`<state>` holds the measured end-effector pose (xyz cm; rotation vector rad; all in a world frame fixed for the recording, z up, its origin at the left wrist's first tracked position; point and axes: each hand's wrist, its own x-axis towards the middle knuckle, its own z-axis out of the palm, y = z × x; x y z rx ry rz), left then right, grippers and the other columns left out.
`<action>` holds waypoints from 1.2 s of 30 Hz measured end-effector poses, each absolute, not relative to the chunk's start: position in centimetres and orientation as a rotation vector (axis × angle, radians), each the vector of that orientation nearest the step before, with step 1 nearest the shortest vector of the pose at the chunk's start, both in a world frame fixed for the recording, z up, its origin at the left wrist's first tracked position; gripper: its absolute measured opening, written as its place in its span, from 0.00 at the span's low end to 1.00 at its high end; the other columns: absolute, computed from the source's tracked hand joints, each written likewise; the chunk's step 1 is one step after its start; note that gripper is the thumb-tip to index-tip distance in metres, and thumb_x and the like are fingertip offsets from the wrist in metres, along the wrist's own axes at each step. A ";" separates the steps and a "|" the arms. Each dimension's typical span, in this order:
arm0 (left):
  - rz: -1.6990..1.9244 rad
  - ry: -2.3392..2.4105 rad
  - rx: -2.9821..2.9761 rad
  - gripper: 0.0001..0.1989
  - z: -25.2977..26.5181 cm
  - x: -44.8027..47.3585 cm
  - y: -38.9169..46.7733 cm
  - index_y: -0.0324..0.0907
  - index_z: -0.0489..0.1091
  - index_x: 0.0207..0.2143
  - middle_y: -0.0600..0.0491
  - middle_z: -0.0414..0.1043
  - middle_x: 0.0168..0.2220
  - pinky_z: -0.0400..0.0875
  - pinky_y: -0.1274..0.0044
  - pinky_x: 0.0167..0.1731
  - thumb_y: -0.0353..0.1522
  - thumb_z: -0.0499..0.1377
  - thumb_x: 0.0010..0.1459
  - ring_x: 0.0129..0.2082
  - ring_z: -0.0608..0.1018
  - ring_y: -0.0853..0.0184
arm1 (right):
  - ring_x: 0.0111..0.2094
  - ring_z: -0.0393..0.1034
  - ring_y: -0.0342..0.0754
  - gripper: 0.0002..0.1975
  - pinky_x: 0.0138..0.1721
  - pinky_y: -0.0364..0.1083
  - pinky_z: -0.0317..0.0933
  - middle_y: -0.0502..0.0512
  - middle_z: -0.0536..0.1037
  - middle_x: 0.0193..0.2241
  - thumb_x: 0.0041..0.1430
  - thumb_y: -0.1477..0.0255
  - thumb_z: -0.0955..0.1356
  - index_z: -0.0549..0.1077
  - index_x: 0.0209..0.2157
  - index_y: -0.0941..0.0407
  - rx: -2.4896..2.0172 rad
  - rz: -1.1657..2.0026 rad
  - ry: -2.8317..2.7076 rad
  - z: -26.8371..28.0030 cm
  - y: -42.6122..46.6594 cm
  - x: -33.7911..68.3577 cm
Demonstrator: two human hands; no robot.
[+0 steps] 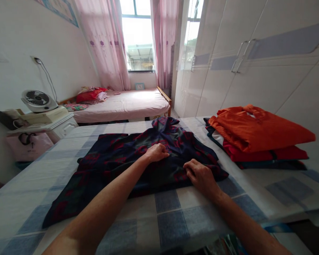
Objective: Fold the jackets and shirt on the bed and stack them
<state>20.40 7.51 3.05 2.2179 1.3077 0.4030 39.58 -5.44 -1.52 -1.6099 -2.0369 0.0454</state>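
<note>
A dark navy, red and green patterned shirt [117,170] lies spread on the bed, its collar toward the window and one sleeve stretching to the lower left. On the middle of its front, my left hand [157,153] is closed, with the fingers pinching the cloth. Closer to me and further right, my right hand [200,175] has its fingers curled onto the fabric near the shirt's right part. Both fingertips are partly hidden against the dark cloth.
A folded stack of clothes with an orange top [266,129] sits on the right of the blue-and-white checked bedsheet [172,226]. A small fan [38,100] stands on a cabinet at left. Beyond are a pink-covered bed [133,102] and white wardrobes [228,92].
</note>
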 end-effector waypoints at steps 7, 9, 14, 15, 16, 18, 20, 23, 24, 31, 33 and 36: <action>0.444 1.387 2.066 0.11 2.8 20.5 7.6 0.37 0.69 0.26 0.58 0.64 0.20 0.60 0.81 0.20 0.35 0.55 0.57 0.19 0.66 0.75 | 0.33 0.69 0.44 0.09 0.34 0.43 0.58 0.51 0.72 0.33 0.59 0.74 0.60 0.71 0.35 0.53 -1.614 0.040 -2.030 -1.5 -5.5 39.5; 0.447 1.464 2.041 0.13 2.4 20.8 7.7 0.36 0.69 0.30 0.57 0.68 0.24 0.65 0.79 0.23 0.38 0.55 0.59 0.22 0.69 0.74 | 0.34 0.69 0.45 0.09 0.35 0.43 0.58 0.51 0.72 0.33 0.60 0.74 0.60 0.70 0.35 0.53 -1.614 0.038 -2.029 -1.5 -5.4 39.5; 0.518 1.693 2.054 0.14 2.2 21.3 7.7 0.38 0.70 0.34 0.49 0.73 0.33 0.68 0.72 0.36 0.40 0.54 0.58 0.34 0.75 0.66 | 0.34 0.69 0.45 0.09 0.35 0.44 0.59 0.51 0.72 0.33 0.60 0.74 0.60 0.70 0.34 0.53 -1.605 0.031 -2.034 -1.8 -5.4 39.6; 0.540 1.709 2.076 0.13 2.5 20.7 7.5 0.39 0.71 0.34 0.48 0.74 0.34 0.66 0.72 0.36 0.40 0.54 0.58 0.36 0.75 0.64 | 0.34 0.69 0.45 0.09 0.35 0.44 0.59 0.51 0.72 0.33 0.60 0.73 0.59 0.70 0.35 0.53 -1.605 0.033 -2.038 -1.9 -5.4 39.7; 0.561 1.712 2.104 0.14 2.9 19.9 7.3 0.40 0.72 0.34 0.47 0.74 0.34 0.65 0.72 0.36 0.40 0.54 0.58 0.37 0.75 0.62 | 0.34 0.69 0.46 0.09 0.35 0.44 0.60 0.51 0.72 0.33 0.60 0.73 0.59 0.70 0.35 0.53 -1.607 0.034 -2.040 -1.9 -5.4 39.7; 0.598 1.716 2.170 0.14 4.1 17.1 6.4 0.41 0.72 0.36 0.47 0.74 0.37 0.63 0.74 0.36 0.41 0.52 0.58 0.39 0.75 0.61 | 0.34 0.70 0.46 0.09 0.34 0.44 0.60 0.51 0.72 0.34 0.61 0.73 0.59 0.70 0.35 0.52 -1.612 0.034 -2.044 -2.0 -5.4 39.8; 0.637 1.769 2.225 0.15 5.4 13.1 4.8 0.42 0.71 0.39 0.48 0.73 0.42 0.62 0.74 0.37 0.41 0.51 0.58 0.40 0.74 0.61 | 0.34 0.70 0.46 0.09 0.34 0.44 0.60 0.51 0.73 0.34 0.61 0.72 0.59 0.70 0.35 0.52 -1.613 0.035 -2.044 -2.0 -5.3 39.8; 0.702 1.990 2.223 0.17 6.7 6.2 1.8 0.41 0.70 0.43 0.45 0.72 0.44 0.61 0.72 0.38 0.40 0.49 0.58 0.41 0.74 0.59 | 0.32 0.71 0.46 0.09 0.32 0.44 0.60 0.51 0.73 0.33 0.60 0.72 0.60 0.71 0.35 0.52 -1.616 0.029 -2.047 -2.0 -5.2 39.8; 0.719 2.090 2.188 0.17 6.8 4.1 0.8 0.41 0.70 0.42 0.45 0.72 0.44 0.62 0.72 0.38 0.40 0.49 0.58 0.40 0.74 0.58 | 0.32 0.71 0.46 0.09 0.32 0.44 0.60 0.51 0.73 0.33 0.60 0.71 0.60 0.71 0.35 0.52 -1.619 0.023 -2.049 -2.0 -5.2 39.8; 0.800 1.913 1.777 0.24 3.4 -2.0 -3.6 0.41 0.70 0.48 0.51 0.75 0.32 0.64 0.76 0.32 0.46 0.52 0.54 0.31 0.75 0.63 | 0.32 0.71 0.46 0.08 0.28 0.43 0.60 0.49 0.74 0.34 0.59 0.70 0.61 0.71 0.35 0.51 -1.654 -0.028 -2.051 -2.4 -4.9 39.9; 0.903 1.784 1.689 0.28 2.8 -1.5 -3.7 0.41 0.66 0.53 0.51 0.75 0.34 0.65 0.77 0.34 0.46 0.54 0.54 0.34 0.75 0.64 | 0.32 0.71 0.45 0.08 0.28 0.43 0.59 0.49 0.74 0.33 0.59 0.70 0.61 0.71 0.35 0.51 -1.651 -0.044 -2.057 -2.5 -4.8 39.9; 1.049 1.668 1.550 0.30 3.1 -0.3 -3.5 0.43 0.64 0.55 0.51 0.74 0.40 0.66 0.77 0.40 0.45 0.58 0.51 0.42 0.74 0.63 | 0.31 0.71 0.45 0.08 0.27 0.43 0.59 0.50 0.74 0.33 0.59 0.70 0.61 0.71 0.35 0.51 -1.645 -0.080 -2.058 -2.7 -4.8 40.1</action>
